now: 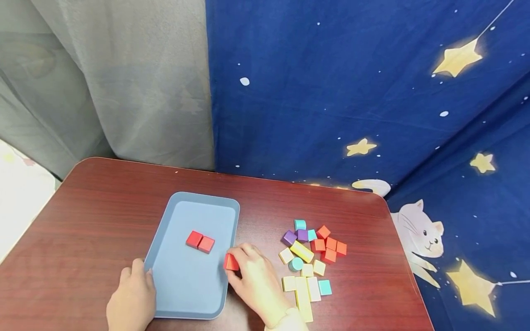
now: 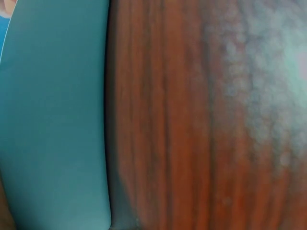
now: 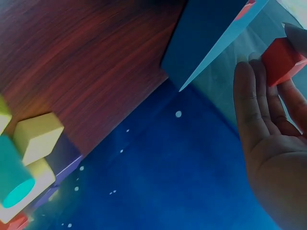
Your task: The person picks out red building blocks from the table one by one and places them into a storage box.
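Observation:
Between thumb and fingers, my right hand (image 1: 256, 278) pinches a red cube (image 1: 231, 262) at the right rim of the blue-grey tray (image 1: 190, 285). The right wrist view shows this red cube (image 3: 283, 62) held off the surface, with the tray's wall (image 3: 206, 38) beside it. Two more red cubes (image 1: 194, 239) lie side by side inside the tray. My left hand (image 1: 131, 296) holds the tray's left rim near its front corner. The left wrist view shows mostly the tray's outer wall (image 2: 57, 115), with only a bit of finger at the upper left corner.
Right of the tray, a loose group of blocks lies on the dark red wooden table (image 1: 364, 294): several red cubes (image 1: 329, 255), purple blocks (image 1: 289, 237), yellow blocks (image 1: 302, 252), pale cubes (image 1: 307, 270) and teal pieces (image 1: 296, 264). Curtains (image 1: 290, 92) hang behind the table.

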Available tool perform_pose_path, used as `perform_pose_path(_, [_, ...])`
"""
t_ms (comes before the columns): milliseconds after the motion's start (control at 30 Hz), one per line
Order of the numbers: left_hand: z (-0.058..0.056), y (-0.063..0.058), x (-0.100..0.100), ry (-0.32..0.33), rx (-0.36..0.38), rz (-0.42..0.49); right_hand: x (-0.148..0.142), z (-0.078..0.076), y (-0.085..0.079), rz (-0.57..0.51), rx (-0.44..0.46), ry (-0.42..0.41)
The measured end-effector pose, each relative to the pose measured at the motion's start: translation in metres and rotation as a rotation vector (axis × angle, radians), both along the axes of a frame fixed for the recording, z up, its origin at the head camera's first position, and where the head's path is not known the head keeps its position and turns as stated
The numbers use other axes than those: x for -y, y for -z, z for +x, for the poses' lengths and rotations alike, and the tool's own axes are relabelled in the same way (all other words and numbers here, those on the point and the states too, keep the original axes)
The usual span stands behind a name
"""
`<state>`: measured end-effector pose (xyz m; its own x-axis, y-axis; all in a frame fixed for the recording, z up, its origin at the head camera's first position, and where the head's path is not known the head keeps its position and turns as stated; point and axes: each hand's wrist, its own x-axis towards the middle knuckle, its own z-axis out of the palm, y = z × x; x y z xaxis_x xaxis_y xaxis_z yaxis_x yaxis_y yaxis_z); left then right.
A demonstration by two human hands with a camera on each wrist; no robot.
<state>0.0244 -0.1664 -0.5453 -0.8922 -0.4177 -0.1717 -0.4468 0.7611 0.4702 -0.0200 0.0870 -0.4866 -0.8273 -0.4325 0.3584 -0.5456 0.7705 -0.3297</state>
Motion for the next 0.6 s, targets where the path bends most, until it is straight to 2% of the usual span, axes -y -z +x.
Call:
perform_pose_path(300, [0.0, -0.001, 0.001, -0.005, -0.005, 0.0, 0.02, -0.007, -0.001, 0.047, 0.01, -0.045])
perform_pose_path(600, [0.0, 0.0, -0.001, -0.006, -0.003, 0.002, 0.039, -0.017, 0.006, 0.136, 0.025, -0.049])
